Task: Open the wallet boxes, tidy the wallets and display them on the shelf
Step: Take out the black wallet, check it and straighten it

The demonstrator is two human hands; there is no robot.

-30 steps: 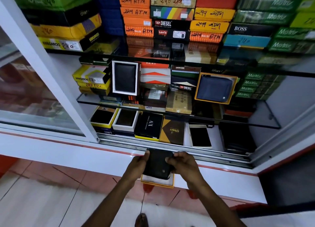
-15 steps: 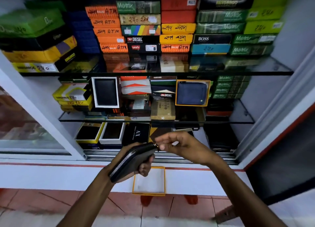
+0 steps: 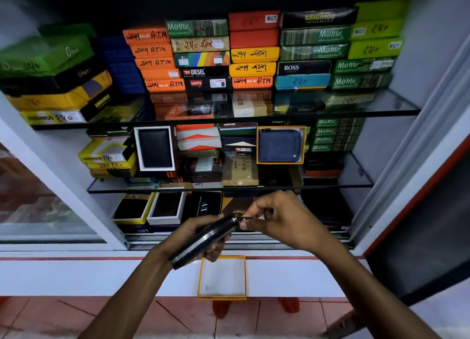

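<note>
I hold a black zip wallet (image 3: 203,239) edge-up in front of the cabinet's bottom shelf. My left hand (image 3: 195,233) grips it from below and behind. My right hand (image 3: 277,218) pinches the zip pull at the wallet's upper right corner. Below the hands an open orange-rimmed box (image 3: 222,277) with a white lining sits on the white ledge with nothing in it. On the middle glass shelf (image 3: 356,184) a blue wallet (image 3: 279,145) stands in a matching orange-rimmed box, and a black wallet (image 3: 155,148) stands in a white box.
Stacks of coloured wallet boxes (image 3: 254,53) fill the top glass shelf. Open boxes with dark wallets (image 3: 150,209) lie on the bottom shelf at the left. A white sliding-door frame (image 3: 58,176) runs diagonally at the left, another frame (image 3: 412,155) at the right. Red floor tiles (image 3: 165,318) lie below.
The wallet came up out of the orange-rimmed box and was turned edge-up in my left hand. My right hand went to the zip pull. The view tilted up toward the shelves.
</note>
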